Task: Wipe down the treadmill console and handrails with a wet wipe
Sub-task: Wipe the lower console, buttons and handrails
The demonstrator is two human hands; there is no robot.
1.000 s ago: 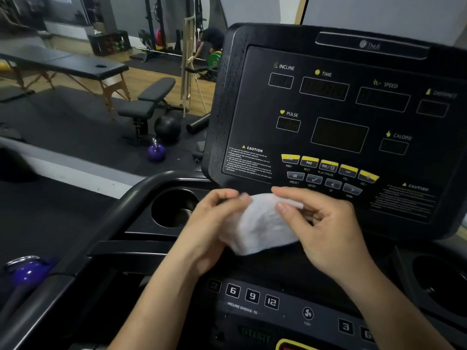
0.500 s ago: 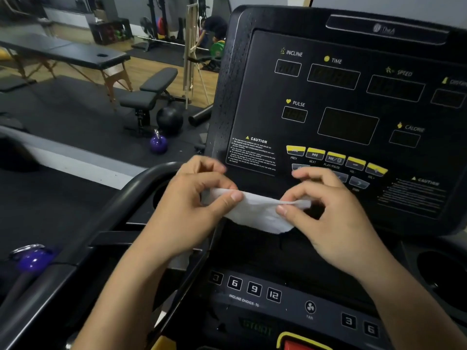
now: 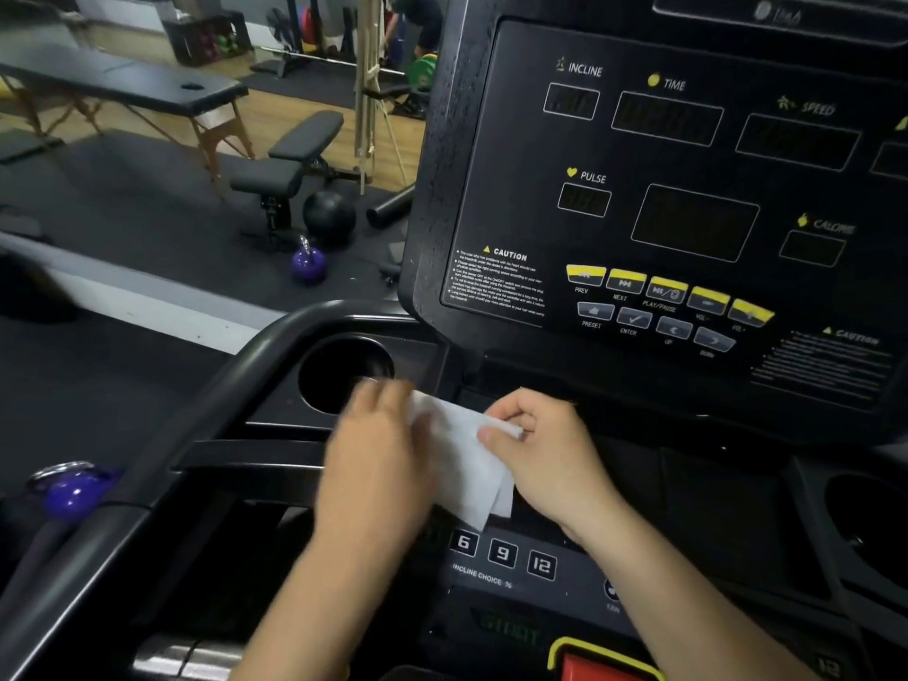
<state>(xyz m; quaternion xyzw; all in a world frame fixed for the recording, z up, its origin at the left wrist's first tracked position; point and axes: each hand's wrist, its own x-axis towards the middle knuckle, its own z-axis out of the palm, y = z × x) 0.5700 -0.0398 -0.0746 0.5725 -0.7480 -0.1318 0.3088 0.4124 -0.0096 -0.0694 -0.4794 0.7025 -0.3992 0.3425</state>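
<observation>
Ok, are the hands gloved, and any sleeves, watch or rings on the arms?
No gloves: the left hand and the right hand are both bare. The left forearm and right forearm are bare too, with no sleeve reaching into view. No watch, band or ring shows on either, though the left hand is motion-blurred, so a thin ring there could be missed.

My wipe (image 3: 462,464) looks like thin, soft white cloth. The console (image 3: 516,189) is matt black plastic, and the left handrail (image 3: 231,371) is smooth and faintly glossy.
</observation>
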